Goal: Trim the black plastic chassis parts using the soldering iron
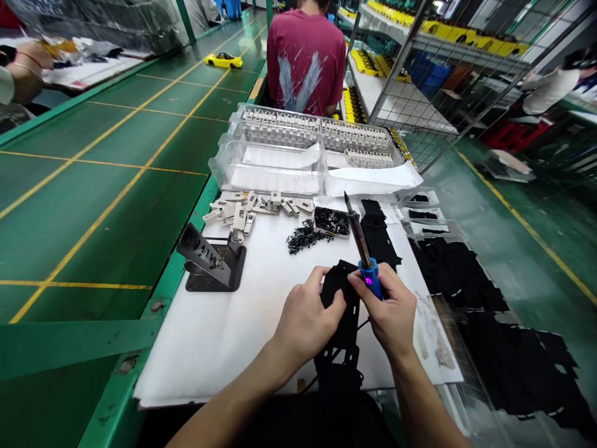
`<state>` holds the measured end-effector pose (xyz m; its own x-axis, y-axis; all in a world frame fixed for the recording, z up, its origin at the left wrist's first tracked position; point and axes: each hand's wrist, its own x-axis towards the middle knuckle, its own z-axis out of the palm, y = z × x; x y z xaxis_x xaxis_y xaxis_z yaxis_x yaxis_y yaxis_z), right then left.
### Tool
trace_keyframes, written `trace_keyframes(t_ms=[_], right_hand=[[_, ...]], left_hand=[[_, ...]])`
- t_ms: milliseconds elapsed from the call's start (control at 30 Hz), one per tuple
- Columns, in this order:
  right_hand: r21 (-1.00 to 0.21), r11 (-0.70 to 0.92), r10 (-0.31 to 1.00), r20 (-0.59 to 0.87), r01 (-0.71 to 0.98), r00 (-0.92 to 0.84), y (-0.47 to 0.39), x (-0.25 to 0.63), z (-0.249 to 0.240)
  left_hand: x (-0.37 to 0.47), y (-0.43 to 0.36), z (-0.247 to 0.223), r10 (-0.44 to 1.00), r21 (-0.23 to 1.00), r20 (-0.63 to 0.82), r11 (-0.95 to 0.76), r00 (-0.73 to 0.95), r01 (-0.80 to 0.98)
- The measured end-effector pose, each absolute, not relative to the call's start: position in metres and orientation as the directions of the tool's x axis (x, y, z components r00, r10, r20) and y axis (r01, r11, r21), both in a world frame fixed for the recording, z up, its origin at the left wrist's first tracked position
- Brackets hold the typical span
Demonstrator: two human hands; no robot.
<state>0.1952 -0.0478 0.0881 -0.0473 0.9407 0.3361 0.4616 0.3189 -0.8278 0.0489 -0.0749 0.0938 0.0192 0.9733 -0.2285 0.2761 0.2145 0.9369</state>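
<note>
At lower centre, the left hand [305, 314] pinches a flat black part [346, 323], probably light, stiffish and best held by its edges; beside it, the right hand [395, 311] grips a soldering iron [358, 238] by its blue handle [372, 277], tip upward.

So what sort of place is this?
Probably a factory assembly line, perhaps for model cars: yellow model cars line the shelves, pale parts stand in rows in a clear tray, and the right hand holds a soldering iron.
</note>
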Motion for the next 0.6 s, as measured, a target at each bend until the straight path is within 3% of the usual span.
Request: trace_keyframes(t_ms=[133,600], right_hand=[[-0.826,0.334,0.935,0.352,0.453,-0.047,-0.047,0.193,0.082],[-0.818,0.428,0.869,0.490,0.384,0.076,-0.052,0.197,0.053]], left_hand=[[0.051,-0.074,0.100,0.982,0.854,-0.190,0.175,-0.019,0.489],[0.057,-0.074,0.106,0.995,0.832,-0.090,0.059,0.030,0.551]])
